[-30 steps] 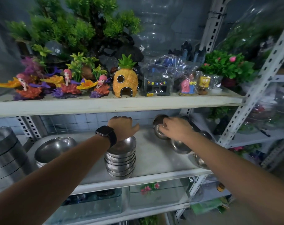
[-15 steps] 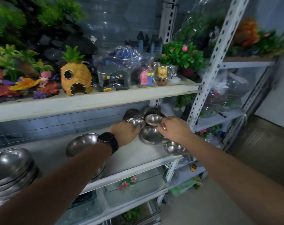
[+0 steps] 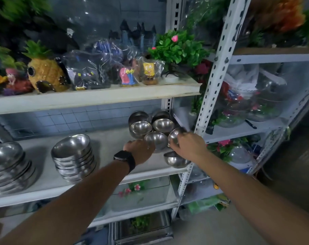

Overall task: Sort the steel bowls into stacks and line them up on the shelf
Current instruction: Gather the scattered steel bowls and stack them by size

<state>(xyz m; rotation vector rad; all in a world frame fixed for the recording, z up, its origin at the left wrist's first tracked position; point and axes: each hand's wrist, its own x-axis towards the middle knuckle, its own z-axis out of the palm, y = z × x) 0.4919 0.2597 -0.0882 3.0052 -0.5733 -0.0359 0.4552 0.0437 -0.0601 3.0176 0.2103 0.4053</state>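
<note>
The shelf (image 3: 100,138) carries a wide stack (image 3: 8,165) of steel bowls at far left and a medium stack (image 3: 74,156) near it. The small bowls (image 3: 141,128) sit loose at the right end. I'm sorting those. My left hand (image 3: 139,151) curls round a near bowl (image 3: 156,141), and my right hand (image 3: 189,147) pinches a tilted bowl (image 3: 175,136) touching it. Next, I judge, nest these squarely, then collect the edge bowl (image 3: 176,160).
</note>
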